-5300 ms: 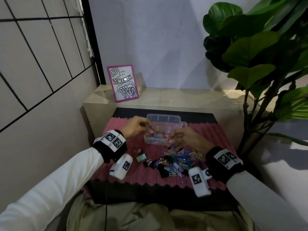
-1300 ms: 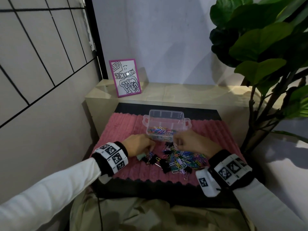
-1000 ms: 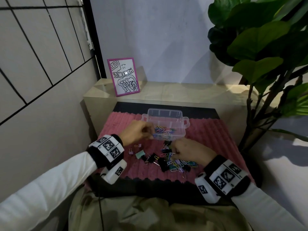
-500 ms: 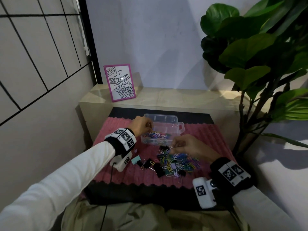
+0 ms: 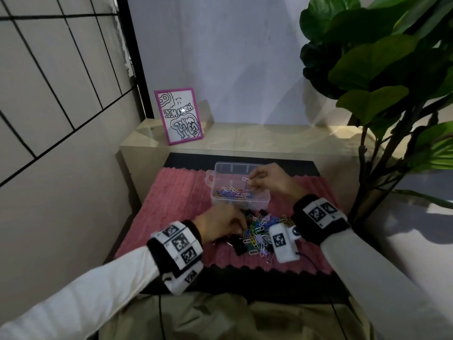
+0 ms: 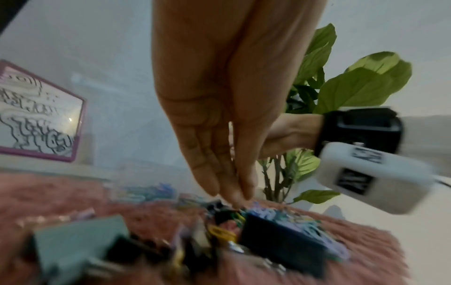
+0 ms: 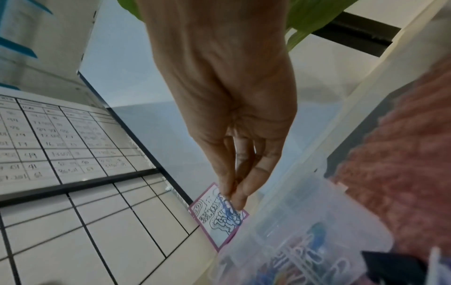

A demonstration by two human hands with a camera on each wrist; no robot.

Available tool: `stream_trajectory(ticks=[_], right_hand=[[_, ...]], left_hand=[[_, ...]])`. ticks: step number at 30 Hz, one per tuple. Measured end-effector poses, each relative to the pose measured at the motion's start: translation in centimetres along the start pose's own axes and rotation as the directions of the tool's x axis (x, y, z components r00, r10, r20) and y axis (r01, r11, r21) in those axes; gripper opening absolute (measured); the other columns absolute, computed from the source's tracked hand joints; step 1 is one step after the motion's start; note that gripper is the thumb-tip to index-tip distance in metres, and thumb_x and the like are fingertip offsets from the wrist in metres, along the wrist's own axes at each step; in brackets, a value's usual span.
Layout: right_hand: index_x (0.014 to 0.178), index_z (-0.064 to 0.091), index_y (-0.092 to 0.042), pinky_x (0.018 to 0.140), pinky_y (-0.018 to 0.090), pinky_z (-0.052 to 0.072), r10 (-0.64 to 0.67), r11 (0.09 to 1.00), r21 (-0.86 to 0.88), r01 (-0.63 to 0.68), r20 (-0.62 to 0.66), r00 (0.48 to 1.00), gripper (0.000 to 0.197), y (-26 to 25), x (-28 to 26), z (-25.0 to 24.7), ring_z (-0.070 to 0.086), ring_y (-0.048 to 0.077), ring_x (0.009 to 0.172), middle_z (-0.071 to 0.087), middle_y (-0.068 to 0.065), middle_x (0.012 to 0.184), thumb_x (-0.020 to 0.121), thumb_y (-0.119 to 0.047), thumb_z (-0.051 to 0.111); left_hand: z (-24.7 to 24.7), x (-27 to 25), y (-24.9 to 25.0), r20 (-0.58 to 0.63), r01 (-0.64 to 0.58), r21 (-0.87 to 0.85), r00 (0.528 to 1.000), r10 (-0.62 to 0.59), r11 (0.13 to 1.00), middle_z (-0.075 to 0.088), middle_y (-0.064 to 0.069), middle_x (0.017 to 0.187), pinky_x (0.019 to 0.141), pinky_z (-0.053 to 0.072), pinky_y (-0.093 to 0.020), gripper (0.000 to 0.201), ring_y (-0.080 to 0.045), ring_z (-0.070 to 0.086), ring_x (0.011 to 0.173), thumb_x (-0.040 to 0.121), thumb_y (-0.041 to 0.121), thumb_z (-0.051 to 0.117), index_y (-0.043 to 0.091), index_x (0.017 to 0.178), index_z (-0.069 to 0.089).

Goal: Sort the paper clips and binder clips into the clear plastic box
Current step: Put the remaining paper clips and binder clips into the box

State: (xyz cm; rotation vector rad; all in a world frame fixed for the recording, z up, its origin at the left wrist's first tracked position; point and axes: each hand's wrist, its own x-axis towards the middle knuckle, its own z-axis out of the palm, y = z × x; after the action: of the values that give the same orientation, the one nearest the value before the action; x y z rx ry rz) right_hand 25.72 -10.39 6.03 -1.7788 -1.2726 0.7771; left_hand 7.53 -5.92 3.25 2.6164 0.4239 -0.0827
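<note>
Fingertips (image 5: 249, 180) of the right hand (image 5: 269, 179) are pinching a couple of paper clips (image 5: 245, 180), one white and one blue by the look of it, right over the clear plastic box (image 5: 215, 201), which sits on the pink mat (image 5: 176, 192) with a layer of clips already in its near section. The left hand (image 5: 220, 223) is down at the loose pile (image 5: 257, 233) just in front of the box, fingers curled in, but from the head view I can't tell if it's got anything.

Left wrist view: fingers (image 6: 219, 173) straight and bunched, tips touching down into the heap beside a dark binder clip (image 6: 280, 237). Pretty blurry, so no idea whether they've pinched something.

Right wrist view: thumb and fingers (image 7: 240, 192) closed on a blue clip (image 7: 230, 212) above the box rim (image 7: 292, 192).

What could go wrong: clips tangle, so a drop could drag an extra one or land in the wrong section. The dividers are hard to make out through the clear plastic.
</note>
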Motion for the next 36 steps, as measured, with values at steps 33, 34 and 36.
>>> stream_trajectory(ticks=[33,34,36], right_hand=[[0.096,0.054,-0.010,0.066,0.029,0.036,-0.087,0.692,-0.669,0.273,0.298,0.951,0.030,2.9,-6.0,4.4,0.050,0.017,0.092,0.052,0.000,0.100,0.080,-0.032,0.068],[0.094,0.056,-0.011,0.063,0.029,0.036,-0.088,0.712,-0.646,0.274,0.305,0.948,0.026,2.9,-5.9,4.3,0.050,0.016,0.087,0.052,-0.001,0.094,0.079,-0.027,0.069],[0.089,0.059,-0.013,0.061,0.028,0.040,-0.087,0.751,-0.606,0.262,0.303,0.949,0.018,3.0,-5.6,3.9,0.051,0.012,0.079,0.053,-0.006,0.085,0.078,-0.019,0.070]], left_hand=[[-6.2,2.3,-5.1,-0.135,0.192,-0.415,0.954,-0.268,0.890,0.066,-0.002,0.077,0.059,0.046,-0.005,0.019,0.005,0.061,0.057,0.076,0.004,0.068,-0.004,0.094,0.068],[-6.6,2.5,-5.1,-0.146,0.205,-0.392,0.949,-0.280,0.897,0.066,-0.001,0.076,0.058,0.045,-0.005,0.019,0.006,0.061,0.057,0.077,0.005,0.068,-0.002,0.094,0.068],[-7.1,3.0,-5.2,-0.182,0.238,-0.257,0.940,-0.289,0.937,0.068,-0.003,0.081,0.064,0.043,-0.010,0.018,0.000,0.060,0.066,0.077,0.013,0.069,0.004,0.093,0.069]])
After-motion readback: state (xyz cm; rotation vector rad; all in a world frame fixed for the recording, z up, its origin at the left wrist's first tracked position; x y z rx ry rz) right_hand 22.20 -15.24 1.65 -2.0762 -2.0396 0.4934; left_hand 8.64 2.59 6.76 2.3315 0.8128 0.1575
